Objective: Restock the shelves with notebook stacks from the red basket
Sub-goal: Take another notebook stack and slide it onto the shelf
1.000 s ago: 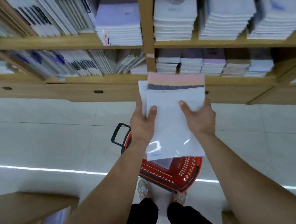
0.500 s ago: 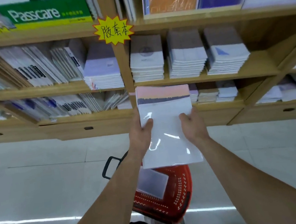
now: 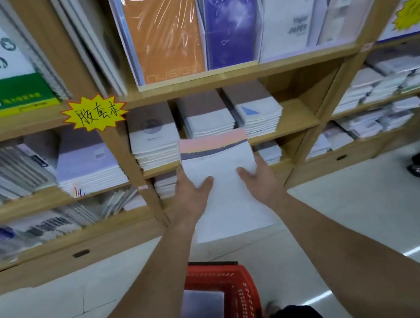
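Stack (image 3: 223,183): centre frame, long axis toward shelf (image 3: 292,126). Left hand (image 3: 192,193), right hand (image 3: 258,179) clasp side edges, equally near. Shelf gap lies upper right. Basket (image 3: 244,287) below.

A yellow starburst sign (image 3: 94,113) on the shelf post reads "胶套本"; left of it, a green box (image 3: 3,95) shows "care".

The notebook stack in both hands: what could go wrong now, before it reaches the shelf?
1. The notebook stack is held only at its side edges by the left hand and right hand; the glossy wrap might slip.
2. The three piles already fill most of the shelf bay, so pushing it in could knock one.
3. The red basket stands at the feet, a possible trip.
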The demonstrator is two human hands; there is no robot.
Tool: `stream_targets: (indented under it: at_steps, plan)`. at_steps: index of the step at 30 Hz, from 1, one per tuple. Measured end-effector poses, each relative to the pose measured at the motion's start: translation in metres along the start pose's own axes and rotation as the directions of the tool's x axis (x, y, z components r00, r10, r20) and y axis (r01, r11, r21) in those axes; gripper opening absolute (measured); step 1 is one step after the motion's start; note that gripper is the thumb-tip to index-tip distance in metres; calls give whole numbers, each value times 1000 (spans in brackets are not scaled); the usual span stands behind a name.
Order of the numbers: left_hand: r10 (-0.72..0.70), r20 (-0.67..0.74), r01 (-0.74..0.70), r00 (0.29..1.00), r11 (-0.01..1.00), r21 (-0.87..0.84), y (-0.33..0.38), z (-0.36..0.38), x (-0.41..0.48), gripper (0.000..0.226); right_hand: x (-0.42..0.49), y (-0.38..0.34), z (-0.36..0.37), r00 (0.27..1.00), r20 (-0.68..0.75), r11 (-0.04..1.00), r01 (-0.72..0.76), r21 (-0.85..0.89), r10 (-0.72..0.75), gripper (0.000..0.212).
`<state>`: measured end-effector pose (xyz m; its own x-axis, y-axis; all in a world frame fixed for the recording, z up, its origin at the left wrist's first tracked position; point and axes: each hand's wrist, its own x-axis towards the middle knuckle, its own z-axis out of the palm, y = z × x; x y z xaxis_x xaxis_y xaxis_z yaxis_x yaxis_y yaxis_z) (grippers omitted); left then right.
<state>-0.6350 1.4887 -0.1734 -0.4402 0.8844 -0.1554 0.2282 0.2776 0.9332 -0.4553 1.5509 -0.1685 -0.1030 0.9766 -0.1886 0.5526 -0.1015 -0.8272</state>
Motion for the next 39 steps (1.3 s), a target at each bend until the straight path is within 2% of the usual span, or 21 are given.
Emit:
stream_targets:
  at_steps: [2, 5, 9, 12, 15, 21, 31, 39]
  plan:
    - [0, 24, -1, 1000, 999, 41, 6, 22, 16, 75, 16, 7, -15, 1000, -3, 1000, -10, 28, 10, 44]
    - [-8, 68, 0, 998, 994, 114, 21, 65, 44, 82, 54, 37, -45, 999, -15, 998, -28, 59, 29, 51]
    - [-15, 111, 4, 994, 995, 99, 46, 151, 83, 72, 122, 89, -101, 997, -42, 995, -55, 84, 59, 53]
    - [-46, 97, 41, 994, 998, 55, 66, 232, 113, 70, 178, 113, -158, 997, -27, 997, -74, 37, 75, 59]
    - [-120, 83, 120, 989, 993, -3, 82, 308, 142, 70, 234, 135, -213, 994, 7, 994, -104, -22, 105, 50]
    - [-205, 140, 195, 969, 977, 84, 105, 403, 183, 68, 305, 181, -285, 984, 20, 983, -173, -65, 175, 49]
    - [-309, 160, 275, 937, 939, 205, 94, 468, 232, 65, 384, 217, -294, 971, 50, 956, -221, -190, 235, 61]
    - [-331, 195, 259, 923, 912, 318, 75, 499, 269, 97, 433, 237, -269, 964, -10, 931, -259, -258, 265, 58]
